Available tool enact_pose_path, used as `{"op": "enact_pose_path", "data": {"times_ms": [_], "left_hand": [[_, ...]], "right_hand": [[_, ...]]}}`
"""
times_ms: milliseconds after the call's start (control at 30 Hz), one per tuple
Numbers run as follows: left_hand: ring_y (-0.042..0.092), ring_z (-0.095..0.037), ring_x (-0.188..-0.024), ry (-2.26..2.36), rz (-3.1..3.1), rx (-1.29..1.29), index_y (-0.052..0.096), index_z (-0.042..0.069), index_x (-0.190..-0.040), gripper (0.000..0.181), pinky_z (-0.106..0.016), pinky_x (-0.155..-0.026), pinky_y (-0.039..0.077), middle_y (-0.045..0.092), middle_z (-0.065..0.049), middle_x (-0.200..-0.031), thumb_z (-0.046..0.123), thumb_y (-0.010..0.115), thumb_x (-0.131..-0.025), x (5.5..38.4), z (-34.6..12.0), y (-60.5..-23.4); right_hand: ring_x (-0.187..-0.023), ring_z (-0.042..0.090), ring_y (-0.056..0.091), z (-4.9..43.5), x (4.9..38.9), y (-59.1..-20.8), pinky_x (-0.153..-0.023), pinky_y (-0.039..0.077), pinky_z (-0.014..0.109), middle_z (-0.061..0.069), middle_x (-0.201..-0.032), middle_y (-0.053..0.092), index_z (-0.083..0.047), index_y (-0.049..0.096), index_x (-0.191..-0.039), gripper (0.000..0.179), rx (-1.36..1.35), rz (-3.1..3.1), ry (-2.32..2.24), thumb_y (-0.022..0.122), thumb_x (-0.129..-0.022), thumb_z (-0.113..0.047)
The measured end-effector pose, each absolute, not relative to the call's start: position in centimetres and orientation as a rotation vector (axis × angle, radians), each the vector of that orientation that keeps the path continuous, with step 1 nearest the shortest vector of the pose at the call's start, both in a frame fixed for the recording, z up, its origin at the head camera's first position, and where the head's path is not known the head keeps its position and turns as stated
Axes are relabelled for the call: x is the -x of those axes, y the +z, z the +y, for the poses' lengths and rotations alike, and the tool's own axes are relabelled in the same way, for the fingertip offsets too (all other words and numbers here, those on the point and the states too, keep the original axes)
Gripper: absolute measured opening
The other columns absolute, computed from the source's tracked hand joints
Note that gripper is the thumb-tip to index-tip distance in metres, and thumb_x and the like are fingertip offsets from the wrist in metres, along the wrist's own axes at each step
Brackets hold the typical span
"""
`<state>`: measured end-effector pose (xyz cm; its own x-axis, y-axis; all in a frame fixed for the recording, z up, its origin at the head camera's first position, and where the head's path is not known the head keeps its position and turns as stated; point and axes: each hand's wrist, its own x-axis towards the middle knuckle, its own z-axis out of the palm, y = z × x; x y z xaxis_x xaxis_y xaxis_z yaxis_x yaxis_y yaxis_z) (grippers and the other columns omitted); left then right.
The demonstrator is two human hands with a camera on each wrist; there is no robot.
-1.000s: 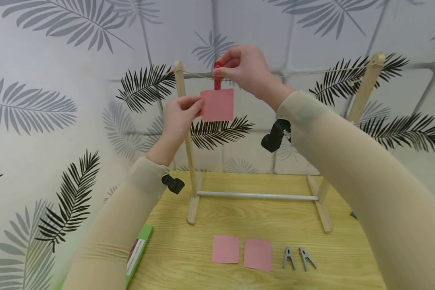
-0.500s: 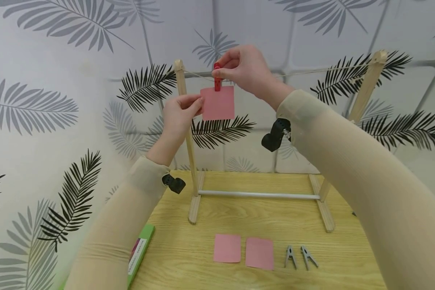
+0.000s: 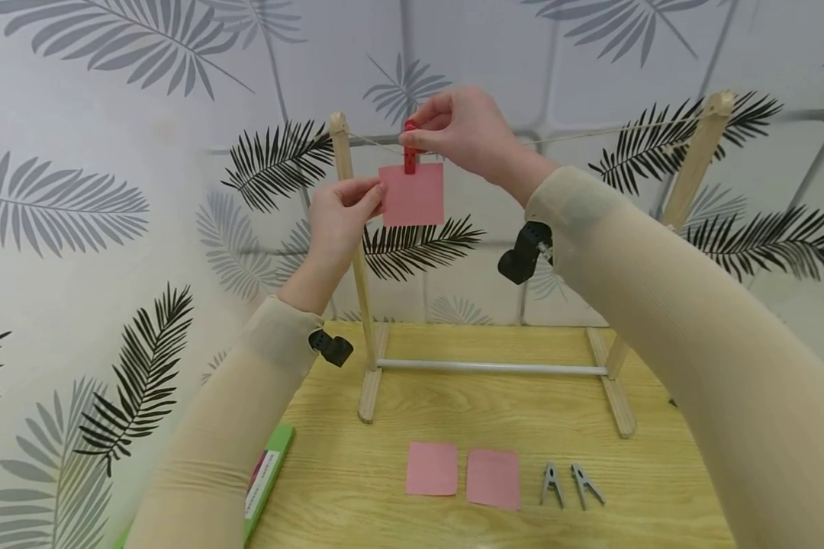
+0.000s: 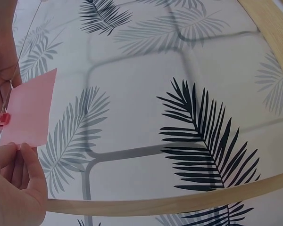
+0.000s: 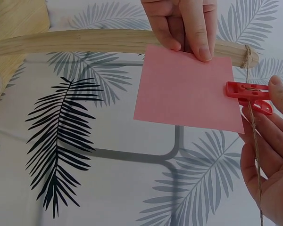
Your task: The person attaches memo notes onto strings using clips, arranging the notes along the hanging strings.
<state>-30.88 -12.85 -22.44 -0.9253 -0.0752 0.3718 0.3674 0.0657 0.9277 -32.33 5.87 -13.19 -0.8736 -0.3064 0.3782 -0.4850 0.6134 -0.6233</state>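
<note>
My left hand [image 3: 336,217] pinches the left edge of a pink square of paper [image 3: 415,200], which hangs flat below a thin twine line [image 5: 255,146]. With thumb and fingers, my right hand [image 3: 470,133] holds a red clothespin [image 3: 410,152] by its handle end. The clothespin's tip overlaps the paper's top edge, near the middle. In the right wrist view the twine runs past the clothespin [image 5: 238,89] close to its spring. Whether its tips press on the paper is hard to tell. The left wrist view shows the paper [image 4: 30,110] from the side, partly hiding my right hand.
A wooden rack has a left post [image 3: 360,297], a right post [image 3: 693,168] and a white rod [image 3: 490,367] low between them. On the table lie two pink paper squares [image 3: 431,469], two grey clothespins [image 3: 552,484] and, at left, a green box [image 3: 275,450].
The red clothespin has come down slightly and the paper has risen a little, so the tip overlaps the paper's top edge more. Both hands keep their holds.
</note>
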Motion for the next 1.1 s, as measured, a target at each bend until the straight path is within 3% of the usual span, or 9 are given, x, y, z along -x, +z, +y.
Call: {"op": "enact_pose_path", "data": {"times_ms": [233,733,833,1100], "left_hand": [[0.069,-0.008,-0.086,-1.928,-2.028,0.296,0.072,0.001,-0.116,0.027,-0.023,-0.084,0.057,0.073,-0.012,-0.108,0.016,0.067,-0.095,31.0,-13.0,-22.6],[0.07,-0.006,-0.086,-1.923,-2.019,0.303,0.072,0.002,-0.117,0.027,-0.021,-0.083,0.056,0.074,-0.008,-0.102,0.016,0.065,-0.096,30.5,-13.9,-23.0],[0.07,-0.005,-0.085,-1.93,-2.014,0.294,0.072,0.001,-0.117,0.027,-0.021,-0.083,0.056,0.074,-0.01,-0.102,0.016,0.065,-0.096,30.4,-14.1,-23.0],[0.069,-0.006,-0.087,-1.939,-2.002,0.314,0.07,-0.001,-0.118,0.03,-0.022,-0.087,0.056,0.071,0.004,-0.092,0.017,0.066,-0.095,29.9,-14.6,-23.3]], "right_hand": [[-0.106,0.013,0.067,5.9,32.4,-13.1,-0.098,0.048,0.031,0.006,-0.111,0.075,-0.013,0.068,-0.125,0.041,-0.646,-2.635,1.069,0.07,-0.092,-0.037],[-0.114,0.01,0.064,6.2,32.4,-12.7,-0.096,0.047,0.03,0.003,-0.121,0.072,-0.018,0.056,-0.142,0.053,-0.647,-2.679,1.07,0.067,-0.094,-0.038],[-0.116,0.011,0.064,6.5,32.3,-12.4,-0.102,0.046,0.031,0.003,-0.123,0.071,-0.019,0.055,-0.143,0.055,-0.636,-2.676,1.085,0.067,-0.093,-0.04],[-0.117,0.013,0.064,7.4,31.9,-12.0,-0.1,0.048,0.028,0.003,-0.126,0.07,-0.022,0.055,-0.143,0.053,-0.63,-2.621,1.104,0.068,-0.094,-0.037]]}}
